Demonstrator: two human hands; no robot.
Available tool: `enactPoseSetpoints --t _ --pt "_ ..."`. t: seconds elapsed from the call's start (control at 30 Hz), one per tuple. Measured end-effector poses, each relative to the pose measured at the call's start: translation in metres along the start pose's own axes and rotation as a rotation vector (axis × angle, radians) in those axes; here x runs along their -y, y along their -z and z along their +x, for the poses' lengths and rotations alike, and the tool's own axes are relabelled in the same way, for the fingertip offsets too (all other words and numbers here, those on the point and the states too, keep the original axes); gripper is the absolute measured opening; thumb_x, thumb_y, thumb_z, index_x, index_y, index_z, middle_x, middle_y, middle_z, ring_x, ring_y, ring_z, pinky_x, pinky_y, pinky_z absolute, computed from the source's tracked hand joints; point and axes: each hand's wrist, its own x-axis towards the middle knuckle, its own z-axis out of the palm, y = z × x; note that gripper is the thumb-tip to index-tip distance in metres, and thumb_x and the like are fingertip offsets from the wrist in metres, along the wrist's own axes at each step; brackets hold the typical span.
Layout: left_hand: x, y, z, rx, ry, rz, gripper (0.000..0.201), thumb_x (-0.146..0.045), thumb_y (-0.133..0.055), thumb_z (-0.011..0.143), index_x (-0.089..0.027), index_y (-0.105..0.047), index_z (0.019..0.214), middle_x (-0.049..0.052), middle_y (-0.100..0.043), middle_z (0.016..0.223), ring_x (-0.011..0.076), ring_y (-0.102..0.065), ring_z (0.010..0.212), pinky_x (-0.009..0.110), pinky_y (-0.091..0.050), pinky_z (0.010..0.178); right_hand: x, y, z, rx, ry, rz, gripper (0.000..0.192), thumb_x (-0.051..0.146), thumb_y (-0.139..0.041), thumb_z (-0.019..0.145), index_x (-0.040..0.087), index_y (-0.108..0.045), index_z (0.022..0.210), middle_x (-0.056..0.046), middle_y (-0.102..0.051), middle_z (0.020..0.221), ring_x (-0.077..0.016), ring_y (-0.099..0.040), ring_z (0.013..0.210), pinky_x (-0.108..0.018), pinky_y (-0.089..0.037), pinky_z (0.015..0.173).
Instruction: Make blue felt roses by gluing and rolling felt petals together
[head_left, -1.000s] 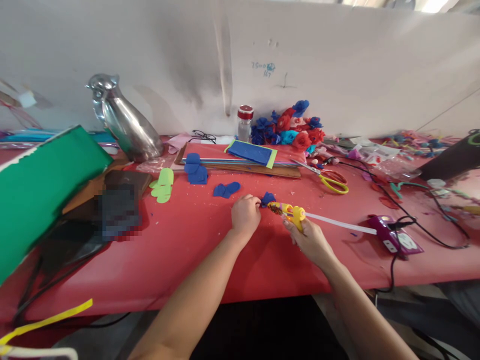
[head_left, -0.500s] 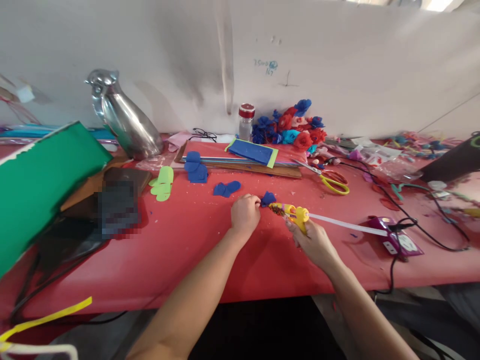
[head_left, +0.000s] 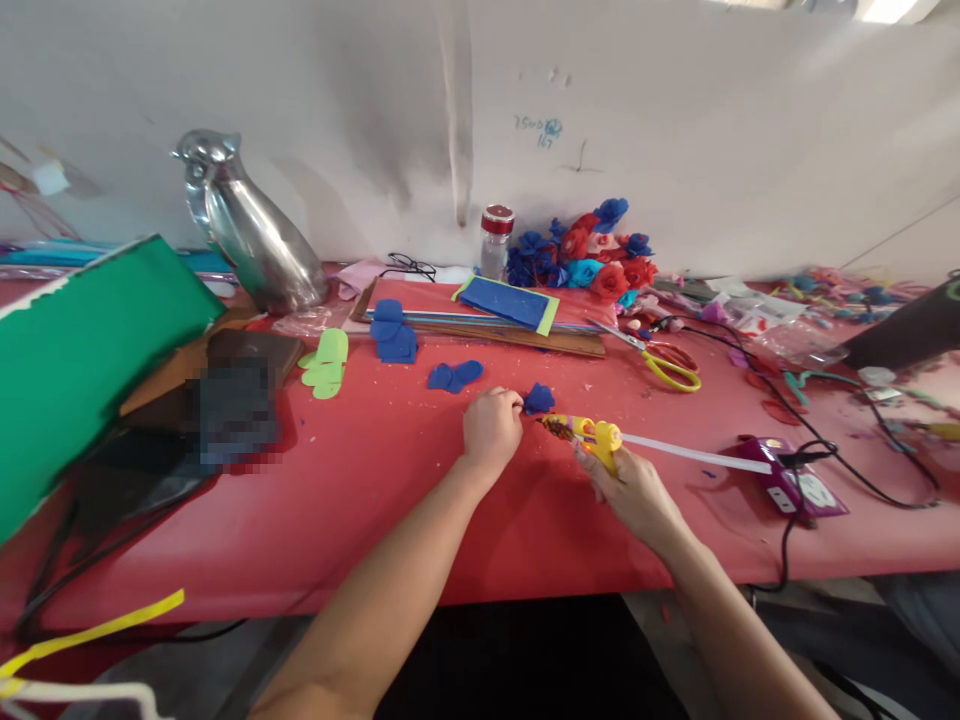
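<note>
Left hand (head_left: 491, 430) pinching a small blue flower piece (head_left: 538, 399) at the fingertips, fingers curled together and clamped on its near edge, knuckles resting on the red table (head_left: 360, 500). Right hand (head_left: 630, 490) gripping a yellow glue gun (head_left: 589, 432), fingers wrapped shut around its handle, nozzle pointing toward the blue flower piece and lying just beside it, apart by a small gap. Clear glue stick (head_left: 694, 455) sticking out of the gun's back, running away from the flower piece toward a purple power strip (head_left: 795, 485) with a black cable (head_left: 862, 470) plugged in.

Lying just beyond the blue flower piece, further from the person: a pair of blue petals (head_left: 454, 376), then a stack of blue petals (head_left: 394, 335) and green cut-outs (head_left: 326, 365) off to the left of it. Sitting behind the flower piece, against the white wall: a flat pile of foam sheets (head_left: 510, 310), a small jar with a red lid (head_left: 496, 240) and a heap of finished red and blue flowers (head_left: 592, 255). Yellow-handled scissors (head_left: 664, 362) lying open to the right of the flower piece. Leaning well to its left: a silver jug (head_left: 251, 240) and a green sheet (head_left: 82, 350). Trailing near the table's front edge, far left of the flower piece: a yellow strip (head_left: 97, 632).
</note>
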Motion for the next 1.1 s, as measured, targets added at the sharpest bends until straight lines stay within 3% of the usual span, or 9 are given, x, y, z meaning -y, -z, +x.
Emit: enactPoseSetpoints --t 0.43,0.8,1.1 --pt "-0.002 0.002 0.0 0.026 0.024 0.012 0.022 -0.015 -0.052 0.086 -0.021 -0.071 0.094 0.007 -0.07 0.099 0.0178 -0.062 0.096 0.029 -0.046 0.085 0.001 0.011 0.001 0.015 0.011 0.052 0.056 0.068 -0.037 0.083 0.022 -0.045 0.052 -0.002 -0.052 0.046 -0.0153 -0.051 0.047 -0.026 -0.037 0.051" --pt "0.003 -0.002 0.003 0.032 0.067 -0.035 0.02 -0.016 -0.053 0.085 -0.021 -0.07 0.093 0.006 -0.072 0.099 0.0183 -0.063 0.096 0.029 -0.047 0.084 0.046 0.043 0.064 0.154 0.184 -0.265 0.04 0.052 -0.047 0.085 0.023 -0.049 0.058 0.001 -0.049 0.045 -0.0147 -0.049 0.044 -0.027 -0.033 0.05" --pt "0.001 -0.001 0.003 0.003 0.137 -0.106 0.02 -0.017 -0.06 0.083 -0.022 -0.062 0.102 0.008 -0.072 0.094 0.0207 -0.066 0.092 0.029 -0.047 0.076 0.053 0.041 0.086 0.336 0.267 -0.343 0.04 0.05 -0.047 0.086 0.023 -0.054 0.057 0.001 -0.048 0.044 -0.0142 -0.049 0.044 -0.027 -0.031 0.047"
